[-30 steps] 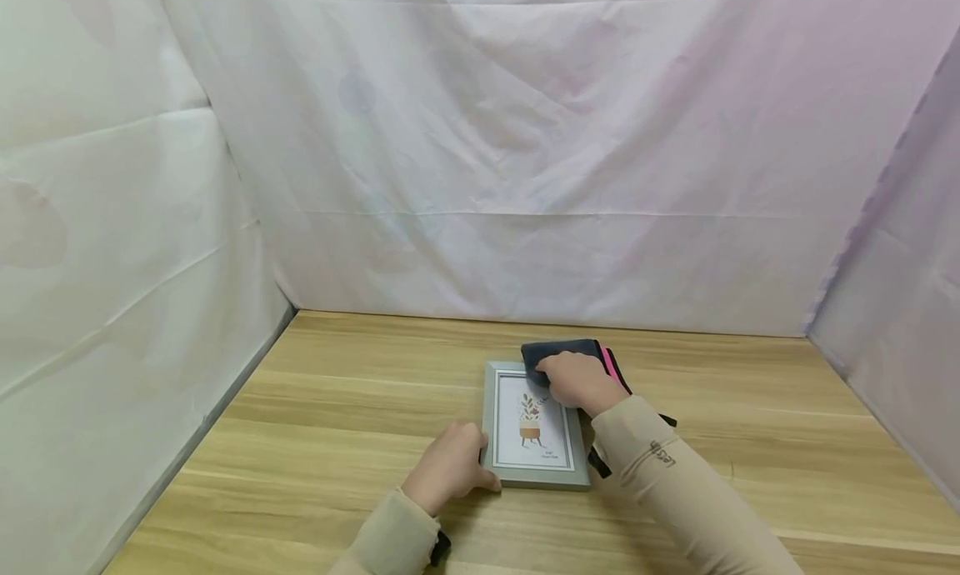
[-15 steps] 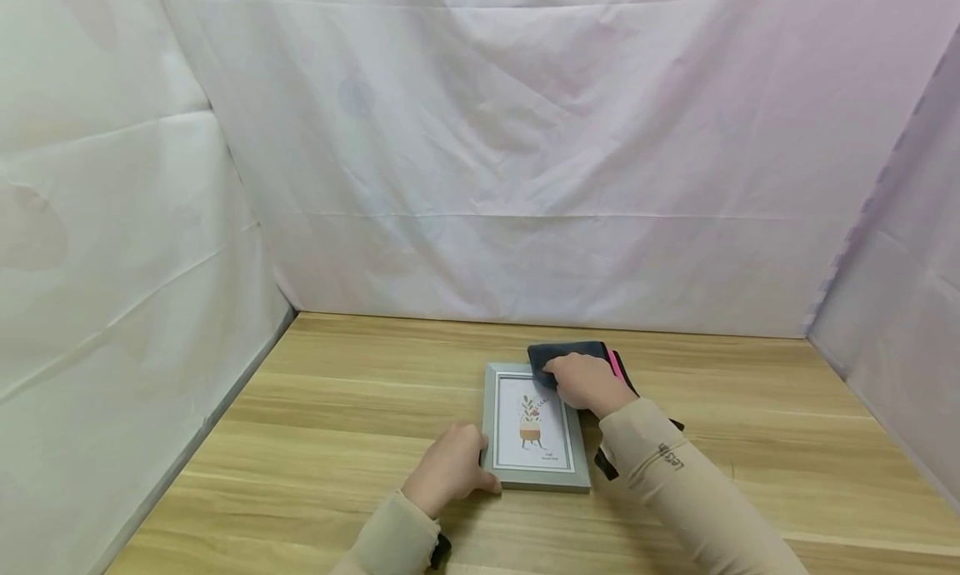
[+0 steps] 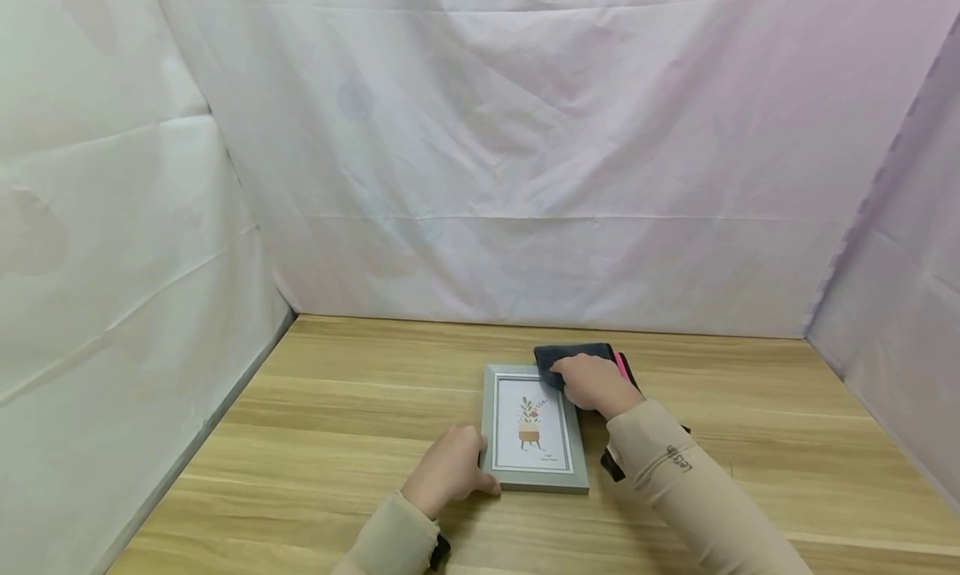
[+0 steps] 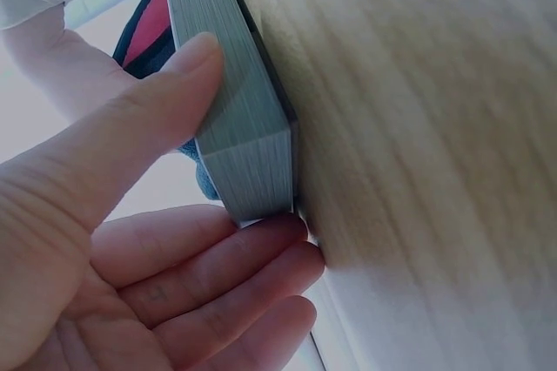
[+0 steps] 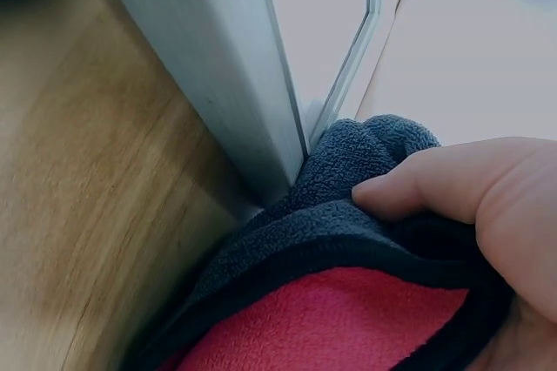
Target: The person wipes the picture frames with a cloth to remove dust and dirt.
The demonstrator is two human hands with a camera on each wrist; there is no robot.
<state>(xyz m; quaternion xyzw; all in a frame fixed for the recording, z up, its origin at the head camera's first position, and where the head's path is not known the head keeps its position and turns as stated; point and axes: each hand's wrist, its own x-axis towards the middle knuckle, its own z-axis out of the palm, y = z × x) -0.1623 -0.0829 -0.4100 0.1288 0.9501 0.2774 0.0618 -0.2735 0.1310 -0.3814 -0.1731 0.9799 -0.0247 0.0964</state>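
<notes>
A picture frame (image 3: 537, 478) with a grey-green border lies flat on the wooden table, its print a potted plant on a stool. My left hand (image 3: 447, 468) grips its lower left corner; in the left wrist view the thumb (image 4: 198, 62) presses one edge and the fingers (image 4: 218, 271) touch the adjoining side. At the upper right corner, my right hand (image 3: 594, 383) holds a folded dark blue cloth (image 3: 572, 355) against the frame. The right wrist view shows the cloth's pink side (image 5: 326, 323) and my thumb pressing on it. The right hand's other fingers are mostly hidden.
The wooden table (image 3: 352, 392) extends to both sides of the frame. White sheeting (image 3: 525, 183) hangs behind it, with more along the left and right sides. Dark bands show at both wrists.
My right hand and the cloth have slid slightly right and a little toward me across the frame's top right corner. The left hand and the frame stay nearly still.
</notes>
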